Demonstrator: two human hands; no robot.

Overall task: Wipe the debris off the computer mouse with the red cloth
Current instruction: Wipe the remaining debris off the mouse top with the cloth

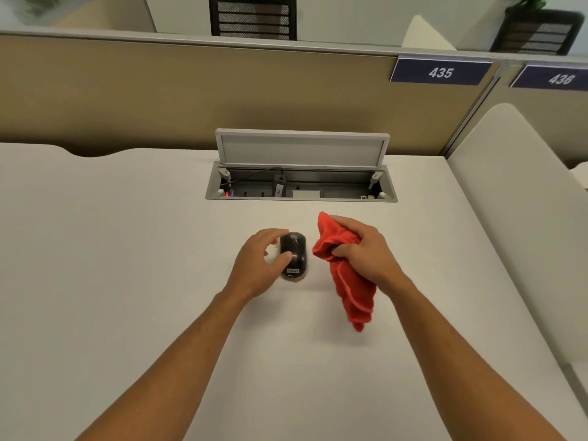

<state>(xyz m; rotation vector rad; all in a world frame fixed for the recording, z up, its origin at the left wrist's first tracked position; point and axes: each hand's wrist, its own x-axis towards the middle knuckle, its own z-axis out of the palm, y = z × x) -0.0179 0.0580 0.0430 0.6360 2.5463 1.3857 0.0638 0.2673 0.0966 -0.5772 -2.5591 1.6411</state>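
Bare forearms reach in from the near edge over a white tabletop [127,249] that runs wide and open to the left and toward the camera. Along its far edge stands a tan partition [191,97] carrying the number plates 435 [440,72] and 436 [561,79], and a rounded white side panel [509,202] closes the right edge. Set into the tabletop near the partition, a cable tray [300,186] has its grey lid [302,149] raised upright; plugs and a black cable show inside.

Nearer, right of centre, the red cloth [346,281] hangs bunched from the right hand [366,249], whose fingers are curled tight around its upper part while the lower folds trail toward the tabletop. Just beside it on the left, apart from the cloth, the black computer mouse [294,254] rests on the tabletop with pale specks on its top. Its left flank is pinched by the left hand [257,265], between thumb and curved fingers.
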